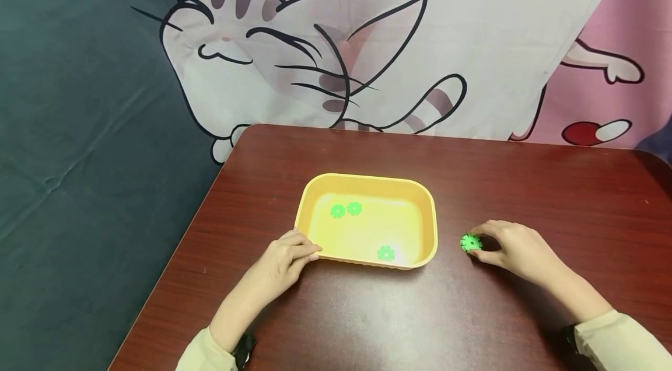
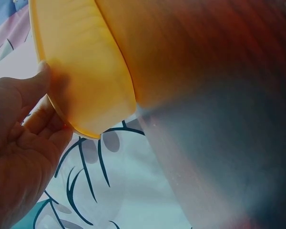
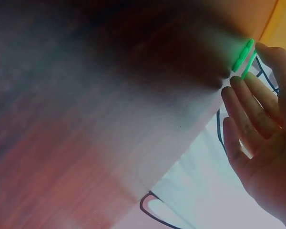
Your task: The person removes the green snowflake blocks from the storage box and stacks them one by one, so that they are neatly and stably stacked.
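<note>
A shallow yellow plastic tray point(image 1: 367, 177) stands on the table with rounded corners and a raised rim. My left hand point(image 1: 286, 260) pinches its near left corner; the left wrist view has the thumb on one side of the rim and the fingers on the other. Inside lie green notched discs: a pair side by side toward the back left point(image 1: 338, 211) and one near the front point(image 1: 385, 253). To the right of the tray, my right hand point(image 1: 517, 248) pinches a green notched disc point(image 1: 471, 243) between thumb and fingers. Two green edges point(image 3: 243, 56) show at these fingertips in the right wrist view.
The dark red-brown wooden table point(image 1: 336, 312) reaches a left edge running diagonally beside the left arm. Behind it hangs a cloth with a cartoon cat point(image 1: 294, 44), and a dark green cloth point(image 1: 79, 155) is at the left.
</note>
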Available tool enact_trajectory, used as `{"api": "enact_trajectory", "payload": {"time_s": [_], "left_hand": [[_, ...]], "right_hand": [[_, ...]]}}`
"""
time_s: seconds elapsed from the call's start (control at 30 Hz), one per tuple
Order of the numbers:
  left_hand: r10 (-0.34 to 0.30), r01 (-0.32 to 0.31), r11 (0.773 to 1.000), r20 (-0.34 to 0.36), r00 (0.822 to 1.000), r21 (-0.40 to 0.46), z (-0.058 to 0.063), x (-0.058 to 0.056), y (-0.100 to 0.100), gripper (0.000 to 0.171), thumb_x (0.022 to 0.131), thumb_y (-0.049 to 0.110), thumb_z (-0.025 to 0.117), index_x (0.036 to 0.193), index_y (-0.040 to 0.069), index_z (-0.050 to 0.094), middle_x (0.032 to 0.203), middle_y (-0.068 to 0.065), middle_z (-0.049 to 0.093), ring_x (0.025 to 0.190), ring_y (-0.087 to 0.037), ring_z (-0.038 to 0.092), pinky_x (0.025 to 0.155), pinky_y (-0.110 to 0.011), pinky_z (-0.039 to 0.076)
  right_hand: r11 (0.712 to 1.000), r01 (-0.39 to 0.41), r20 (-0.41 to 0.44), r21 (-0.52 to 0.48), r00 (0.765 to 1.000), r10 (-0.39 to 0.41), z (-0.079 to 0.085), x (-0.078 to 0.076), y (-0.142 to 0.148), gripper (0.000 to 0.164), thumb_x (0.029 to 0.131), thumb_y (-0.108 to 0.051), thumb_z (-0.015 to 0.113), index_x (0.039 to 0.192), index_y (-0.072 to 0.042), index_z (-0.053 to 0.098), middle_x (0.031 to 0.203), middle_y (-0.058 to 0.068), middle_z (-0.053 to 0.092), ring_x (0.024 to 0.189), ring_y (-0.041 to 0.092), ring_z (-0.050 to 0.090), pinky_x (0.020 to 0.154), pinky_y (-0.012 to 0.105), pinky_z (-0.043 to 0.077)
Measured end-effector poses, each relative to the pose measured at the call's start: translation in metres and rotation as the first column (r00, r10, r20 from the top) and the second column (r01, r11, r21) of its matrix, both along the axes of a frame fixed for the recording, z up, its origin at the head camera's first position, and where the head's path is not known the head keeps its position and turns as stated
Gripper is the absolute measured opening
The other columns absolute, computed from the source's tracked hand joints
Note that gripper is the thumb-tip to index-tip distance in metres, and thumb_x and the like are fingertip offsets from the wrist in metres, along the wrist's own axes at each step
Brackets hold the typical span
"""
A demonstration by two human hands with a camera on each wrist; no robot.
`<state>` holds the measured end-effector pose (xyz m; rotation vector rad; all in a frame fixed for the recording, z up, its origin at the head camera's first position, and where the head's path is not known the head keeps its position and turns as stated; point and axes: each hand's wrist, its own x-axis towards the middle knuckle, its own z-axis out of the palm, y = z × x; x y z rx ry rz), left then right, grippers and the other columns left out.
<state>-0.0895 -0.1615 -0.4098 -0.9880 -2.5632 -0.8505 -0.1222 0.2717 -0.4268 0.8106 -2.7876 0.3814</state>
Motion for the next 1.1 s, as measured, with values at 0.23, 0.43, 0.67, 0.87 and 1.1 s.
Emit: {"api": "enact_trajectory", "payload": {"time_s": [0.23,0.43,0.67,0.87,1.1], "left_hand": [[0.0,0.0,1.0,0.003,1.0,0.002,-0.0004,-0.0007,-0.0003,0.01,0.08,0.006,0.072,0.09,0.005,0.074,0.081,0.002,0.064,0.081,-0.011,0.057,0.07,-0.016,0.05],[-0.004,0.004,1.0,-0.012,1.0,0.007,-0.0016,-0.0019,-0.0007,0.012,0.078,0.004,0.073,0.089,0.005,0.074,0.081,0.002,0.063,0.081,-0.011,0.057,0.069,-0.016,0.05],[-0.013,0.014,1.0,-0.027,1.0,0.02,-0.003,-0.0015,-0.0014,0.013,0.077,0.002,0.074,0.089,0.004,0.073,0.08,0.001,0.064,0.08,-0.012,0.057,0.07,-0.017,0.05],[-0.005,0.006,1.0,-0.029,1.0,0.019,-0.0028,-0.0005,-0.0016,0.012,0.077,0.003,0.074,0.089,0.004,0.073,0.08,0.001,0.063,0.08,-0.011,0.057,0.069,-0.017,0.05],[-0.008,0.009,1.0,-0.025,1.0,0.025,-0.0033,-0.0004,-0.0018,0.012,0.078,0.003,0.073,0.089,0.004,0.073,0.08,0.001,0.063,0.08,-0.011,0.058,0.069,-0.017,0.05]], "right_hand": [[1.0,-0.002,-0.006,0.003,1.0,0.002,-0.0012,-0.0014,-0.0005,0.03,0.065,-0.03,0.083,0.089,-0.019,0.069,0.082,-0.009,0.064,0.072,0.013,0.062,0.057,0.035,0.05],[1.0,-0.031,-0.021,0.001,0.999,0.031,-0.0026,-0.0028,-0.001,0.029,0.065,-0.028,0.084,0.089,-0.02,0.069,0.082,-0.012,0.062,0.072,0.01,0.06,0.058,0.034,0.05],[0.996,-0.089,-0.047,-0.026,0.995,0.088,-0.0043,-0.0035,-0.002,0.029,0.064,-0.02,0.084,0.088,-0.013,0.07,0.081,-0.009,0.062,0.073,0.009,0.059,0.063,0.033,0.052],[0.995,-0.097,-0.059,-0.035,0.994,0.095,-0.0048,-0.003,-0.0024,0.03,0.063,-0.02,0.084,0.088,-0.012,0.07,0.081,-0.008,0.062,0.073,0.01,0.06,0.063,0.034,0.052],[1.0,-0.016,0.024,-0.026,1.0,0.016,-0.0019,0.0009,-0.0034,0.028,0.069,-0.025,0.081,0.092,-0.014,0.07,0.086,-0.007,0.064,0.078,0.012,0.061,0.067,0.037,0.053]]}}
